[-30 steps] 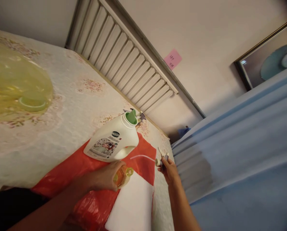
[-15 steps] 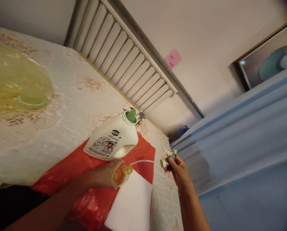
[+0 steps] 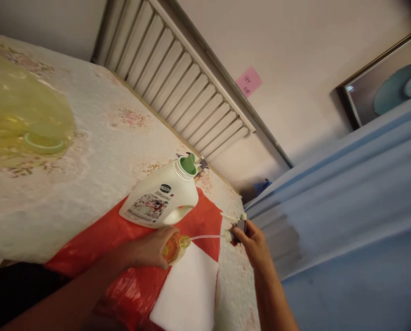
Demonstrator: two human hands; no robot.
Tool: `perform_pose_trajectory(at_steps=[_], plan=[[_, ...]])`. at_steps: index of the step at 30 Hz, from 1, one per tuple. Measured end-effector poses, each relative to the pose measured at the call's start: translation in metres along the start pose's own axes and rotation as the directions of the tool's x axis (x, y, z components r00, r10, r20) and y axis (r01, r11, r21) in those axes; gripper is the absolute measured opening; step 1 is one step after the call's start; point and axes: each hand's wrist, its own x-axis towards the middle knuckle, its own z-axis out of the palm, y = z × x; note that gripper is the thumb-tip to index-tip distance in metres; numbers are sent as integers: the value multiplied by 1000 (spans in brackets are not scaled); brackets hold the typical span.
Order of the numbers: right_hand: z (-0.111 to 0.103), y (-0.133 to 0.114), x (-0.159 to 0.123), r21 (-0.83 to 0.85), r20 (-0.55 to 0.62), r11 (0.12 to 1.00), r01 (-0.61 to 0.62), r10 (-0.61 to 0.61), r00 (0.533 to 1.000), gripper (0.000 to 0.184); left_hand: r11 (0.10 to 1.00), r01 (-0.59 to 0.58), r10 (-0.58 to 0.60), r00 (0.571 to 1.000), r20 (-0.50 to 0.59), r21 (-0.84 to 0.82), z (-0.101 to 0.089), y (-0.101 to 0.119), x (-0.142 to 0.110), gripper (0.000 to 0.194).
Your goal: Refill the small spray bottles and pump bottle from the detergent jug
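Note:
My left hand (image 3: 157, 248) is closed round a small clear bottle (image 3: 176, 248) with orange-yellow colour showing and an uncapped neck. In my right hand (image 3: 253, 241) is a spray trigger head (image 3: 238, 228), gripped between thumb and fingers. Its thin clear dip tube (image 3: 207, 236) runs leftward, with the tip at the bottle's mouth; whether it is inside I cannot tell. Just beyond my left hand stands a large cream jug (image 3: 160, 197) with a label, a handle and a green spout in its open neck. A white pad or cloth (image 3: 188, 289) lies below the bottle.
Red plastic sheeting (image 3: 205, 216) lies under the jug and pad on a floral tablecloth (image 3: 101, 138). A translucent yellow bag (image 3: 26, 110) sits at the left. Behind the jug is another partly hidden spray head (image 3: 202, 164). A radiator (image 3: 177, 78) and blue curtain (image 3: 346, 207) border the table.
My right hand has brought the spray head slightly left and turned it, so the dip tube now lines up with the bottle's mouth. My left hand and the bottle have hardly moved.

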Motion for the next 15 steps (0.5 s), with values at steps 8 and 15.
perform_pose_trajectory(at_steps=[8, 15], plan=[[59, -16, -7, -159, 104, 987, 11, 6, 995, 11, 994, -94, 94, 996, -11, -47, 3, -3, 3, 55], [88, -11, -11, -251, 221, 958, 140, -84, 972, 7, 973, -208, 203, 978, -58, -97, 5, -4, 3, 79]])
